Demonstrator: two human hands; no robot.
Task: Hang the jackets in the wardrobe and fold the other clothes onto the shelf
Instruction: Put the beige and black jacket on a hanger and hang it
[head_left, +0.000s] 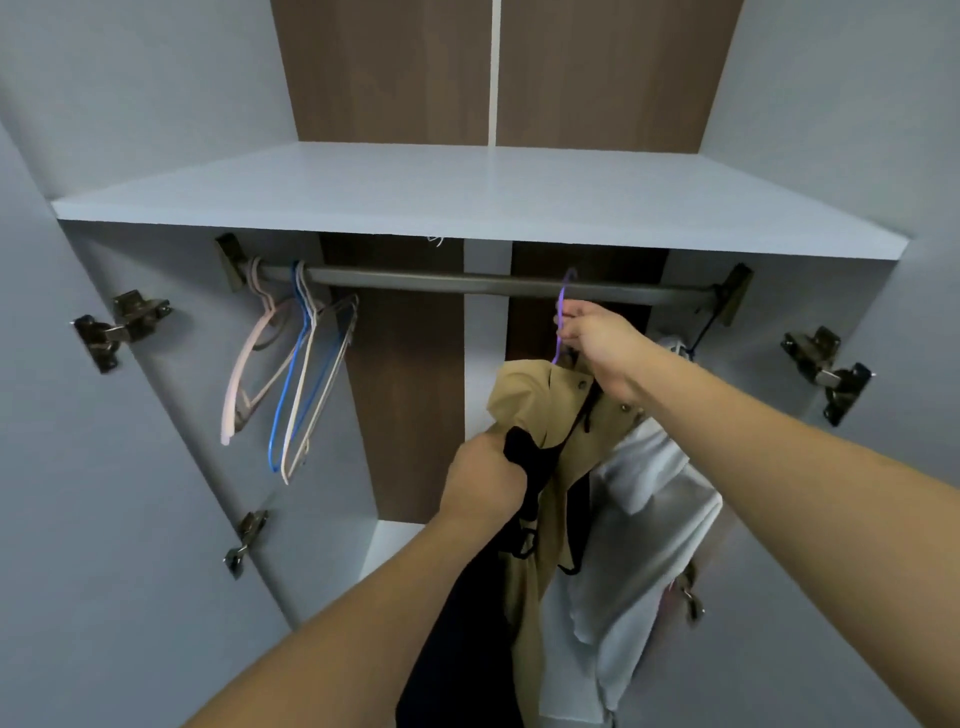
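Note:
A tan jacket (530, 395) with dark lining hangs on a purple hanger (562, 306) whose hook is at the wardrobe rail (441, 283). My right hand (597, 343) pinches the hanger's neck just under the rail. My left hand (485, 480) grips the jacket's dark inner fabric lower down. A white garment (639, 525) hangs to the right of the tan jacket, touching it. The pale shelf (363, 192) above the rail is bare.
Several empty hangers (296, 374), pink, blue and white, hang at the rail's left end. Open wardrobe doors with metal hinges (122, 325) flank both sides. A brown back panel (410, 389) shows behind the rail.

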